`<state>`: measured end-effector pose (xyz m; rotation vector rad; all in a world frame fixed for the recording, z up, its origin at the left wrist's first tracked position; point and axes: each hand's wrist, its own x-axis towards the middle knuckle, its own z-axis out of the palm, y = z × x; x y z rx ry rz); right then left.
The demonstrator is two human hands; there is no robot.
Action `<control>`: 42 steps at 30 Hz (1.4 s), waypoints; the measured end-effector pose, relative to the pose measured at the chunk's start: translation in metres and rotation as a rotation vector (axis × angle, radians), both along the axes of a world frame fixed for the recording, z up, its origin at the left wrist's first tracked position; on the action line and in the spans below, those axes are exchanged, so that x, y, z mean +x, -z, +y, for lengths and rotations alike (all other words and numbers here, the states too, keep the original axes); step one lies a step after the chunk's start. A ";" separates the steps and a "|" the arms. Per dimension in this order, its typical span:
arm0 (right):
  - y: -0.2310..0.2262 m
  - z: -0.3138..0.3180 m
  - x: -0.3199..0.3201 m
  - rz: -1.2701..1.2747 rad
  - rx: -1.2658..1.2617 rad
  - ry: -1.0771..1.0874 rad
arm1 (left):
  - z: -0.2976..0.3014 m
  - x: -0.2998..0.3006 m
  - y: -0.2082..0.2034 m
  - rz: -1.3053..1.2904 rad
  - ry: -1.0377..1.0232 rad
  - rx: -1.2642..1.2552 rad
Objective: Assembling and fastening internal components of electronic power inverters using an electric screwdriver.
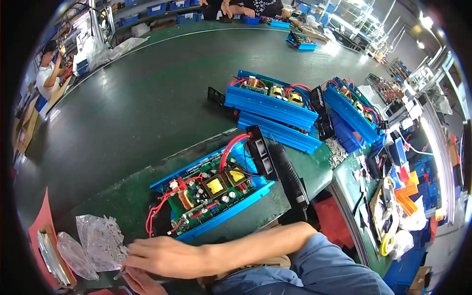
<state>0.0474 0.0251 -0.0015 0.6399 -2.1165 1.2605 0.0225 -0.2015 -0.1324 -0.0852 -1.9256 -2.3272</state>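
My right hand reaches across to the left, its fingers curled together at the edge of a clear plastic bag of small grey parts. What lies in those fingers is hidden. Just below it, my left hand is partly covered by the right; its closed fingertips are beside a small pale piece I cannot name. Close above both hands lies an open blue metal housing with a green circuit board, yellow-topped transformers and red wires. A black end panel with a fan leans at its far right end.
Another clear bag and a red folder with papers lie at the left. More blue housings are stacked beyond, beside a blue bin. A long black panel juts toward the table edge. Several people work farther off.
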 end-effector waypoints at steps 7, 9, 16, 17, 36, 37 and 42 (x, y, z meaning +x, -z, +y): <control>0.014 0.082 0.113 -0.506 -0.370 0.199 | 0.101 0.023 -0.096 0.074 0.254 -0.289; 0.012 0.096 0.133 -0.568 -0.347 0.265 | 0.117 0.026 -0.100 0.154 0.430 -0.240; 0.017 0.130 0.162 -0.694 -0.628 0.321 | 0.168 0.055 -0.125 -0.057 0.619 -0.191; 0.012 0.134 0.164 -0.720 -0.666 0.315 | 0.173 0.058 -0.129 -0.089 0.634 -0.186; 0.020 0.150 0.181 -0.662 -0.834 0.302 | 0.205 0.076 -0.131 -0.067 0.784 -0.259; 0.022 0.150 0.182 -0.646 -0.824 0.315 | 0.205 0.076 -0.130 -0.028 0.804 -0.291; 0.030 0.178 0.204 -0.269 0.138 1.085 | 0.195 0.058 -0.125 0.376 0.697 -0.589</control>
